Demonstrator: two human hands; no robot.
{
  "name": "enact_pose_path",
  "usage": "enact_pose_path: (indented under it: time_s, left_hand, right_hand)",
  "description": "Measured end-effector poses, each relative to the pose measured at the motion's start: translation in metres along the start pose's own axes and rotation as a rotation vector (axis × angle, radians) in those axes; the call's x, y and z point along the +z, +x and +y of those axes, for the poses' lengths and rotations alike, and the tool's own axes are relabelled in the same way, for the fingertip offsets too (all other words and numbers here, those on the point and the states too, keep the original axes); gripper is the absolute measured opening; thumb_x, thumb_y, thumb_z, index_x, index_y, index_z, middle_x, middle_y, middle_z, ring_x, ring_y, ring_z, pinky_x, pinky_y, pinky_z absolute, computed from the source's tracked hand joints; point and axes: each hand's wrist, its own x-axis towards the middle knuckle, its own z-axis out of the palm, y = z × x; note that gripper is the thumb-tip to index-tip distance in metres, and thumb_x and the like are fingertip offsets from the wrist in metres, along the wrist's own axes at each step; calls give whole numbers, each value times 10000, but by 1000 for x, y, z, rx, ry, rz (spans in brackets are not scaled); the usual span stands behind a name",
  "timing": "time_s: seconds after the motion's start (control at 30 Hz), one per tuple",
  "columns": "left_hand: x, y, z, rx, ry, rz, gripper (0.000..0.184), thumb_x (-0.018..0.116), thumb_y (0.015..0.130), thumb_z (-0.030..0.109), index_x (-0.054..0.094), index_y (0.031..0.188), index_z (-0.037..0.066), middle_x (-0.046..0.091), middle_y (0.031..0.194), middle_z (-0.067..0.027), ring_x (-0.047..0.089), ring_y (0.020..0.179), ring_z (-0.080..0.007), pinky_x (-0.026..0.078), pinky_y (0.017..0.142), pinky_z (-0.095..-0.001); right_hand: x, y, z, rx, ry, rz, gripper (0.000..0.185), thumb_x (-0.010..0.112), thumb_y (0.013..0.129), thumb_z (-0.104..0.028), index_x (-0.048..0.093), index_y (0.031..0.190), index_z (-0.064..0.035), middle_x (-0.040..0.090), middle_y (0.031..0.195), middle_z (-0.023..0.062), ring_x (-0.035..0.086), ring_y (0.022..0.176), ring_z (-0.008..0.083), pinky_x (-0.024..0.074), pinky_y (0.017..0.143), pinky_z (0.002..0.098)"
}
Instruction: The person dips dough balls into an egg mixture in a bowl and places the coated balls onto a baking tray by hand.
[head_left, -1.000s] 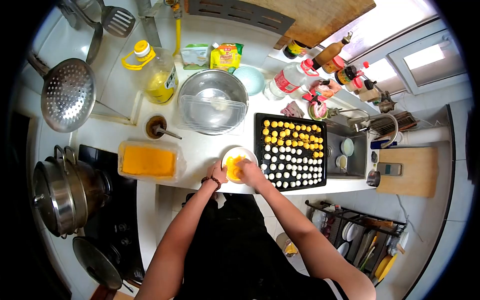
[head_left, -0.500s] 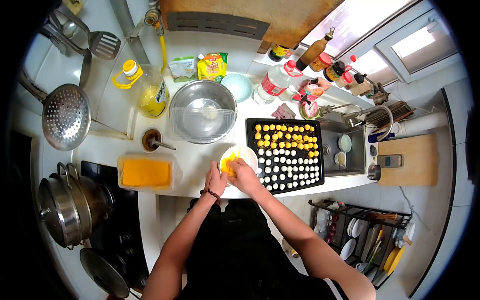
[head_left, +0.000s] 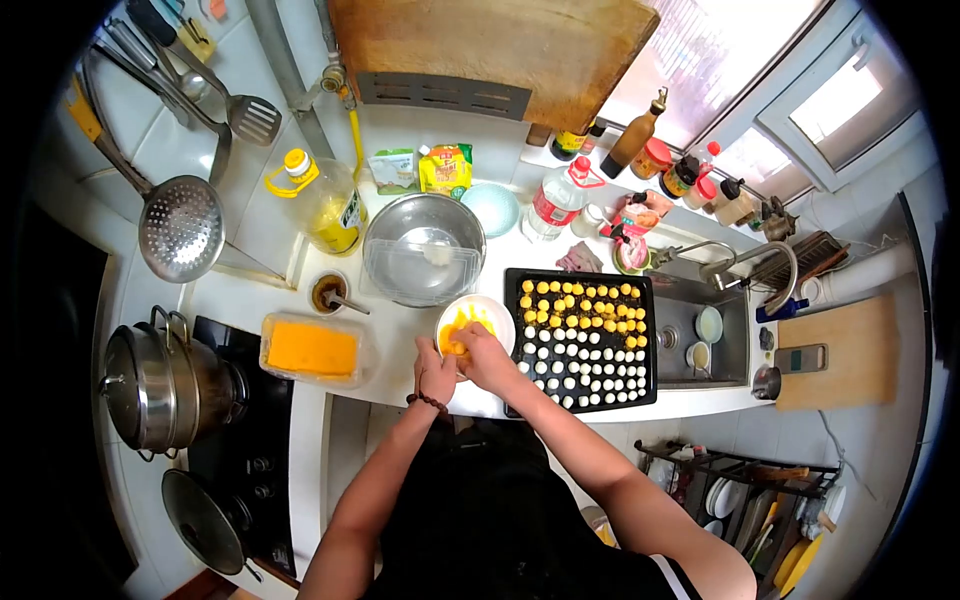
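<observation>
A white bowl (head_left: 505,318) with yellow-orange pieces (head_left: 462,325) in it stands near the counter's front edge. My left hand (head_left: 435,372) is at the bowl's lower left rim, its fingers bent. My right hand (head_left: 483,358) reaches over the near rim, fingers pressed together at the yellow stuff; what they pinch is too small to tell. Both hands are close together. Just right of the bowl lies a black tray (head_left: 512,345) with rows of yellow balls (head_left: 570,302) at the back and white balls (head_left: 590,370) at the front.
Left on the counter is a plastic box with an orange block (head_left: 312,347). Behind are a steel basin (head_left: 425,225) with a clear lid across it, a small brown-filled cup (head_left: 328,292), an oil jug (head_left: 325,205) and a water bottle (head_left: 555,200). The sink (head_left: 680,340) is right.
The camera view has tilted and shifted, moving the whole scene in the frame. My right hand has come from over the bowl's middle to its near rim, closer to my left hand.
</observation>
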Motion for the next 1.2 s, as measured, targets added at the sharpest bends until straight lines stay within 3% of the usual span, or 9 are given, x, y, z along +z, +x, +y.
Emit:
enact_pose_path:
  time_s: [0.07,0.2,0.27,0.57,0.67,0.77,0.9,1.13,1.2]
  left_hand:
    - [7,-2,-3,22,-82,121,291,553,904,40,371,1115,-43,630,1015,-285,681,923,-415,583,743,-465]
    - [3,-18,36,-51,-83,95,303,528,922,6,331,1147,-45,595,1113,-273,693,969,-359,660,657,-421]
    - [6,-24,45,-86,-170,102,309,522,926,-1,316,1153,-42,577,1140,-272,694,966,-357,667,652,-424]
    - [10,-50,63,-189,-231,152,303,505,941,-4,292,1157,-16,526,1201,-270,690,961,-349,674,644,-434]
    - [6,-55,61,-193,-278,167,285,506,953,6,295,1144,-16,527,1195,-269,692,969,-350,678,654,-433]
    - [0,-47,62,-184,-273,136,275,505,963,12,294,1138,-19,523,1186,-268,692,984,-353,681,663,-437]
    - [-15,-37,47,-209,-306,92,278,500,957,-3,289,1137,-21,507,1186,-265,685,998,-361,680,664,-444]
    - [-44,-10,36,-142,-224,-35,310,497,943,-19,285,1167,-31,499,1224,-256,677,1013,-376,679,661,-445]
    - [-49,-6,35,-191,-356,-45,334,506,939,-17,285,1188,-38,492,1239,-253,669,1027,-379,678,654,-441]
  right_hand:
    - [-5,3,3,-10,44,25,368,711,820,-114,641,1164,-3,610,1089,226,631,990,405,540,892,442]
    - [-20,-4,-15,171,-160,-31,411,737,796,-94,629,1183,-6,602,1093,225,630,1001,415,538,889,450]
    - [-11,-6,-1,-14,-46,-12,412,726,810,-109,621,1193,2,599,1097,236,631,1012,417,539,883,458]
    - [-18,-14,1,-81,66,-105,410,684,822,-91,613,1208,26,597,1126,241,632,1005,426,540,876,470]
    - [-23,-18,-12,-129,-231,86,397,687,818,-96,621,1191,20,600,1120,236,637,1008,415,541,882,462]
    - [-5,-10,-3,-15,-126,-202,324,683,835,-99,654,1149,-26,625,1145,213,635,1036,403,548,855,477]
    - [-13,2,-18,-41,-337,35,396,670,838,-110,636,1224,-23,627,1089,200,632,1028,372,547,881,454]
    - [8,18,-24,88,-109,-149,363,660,855,-118,646,1203,-19,617,1106,205,618,1072,384,543,887,450]
    - [6,21,-35,-3,-355,166,302,646,862,-89,641,1149,3,630,1074,228,652,983,423,547,860,474]
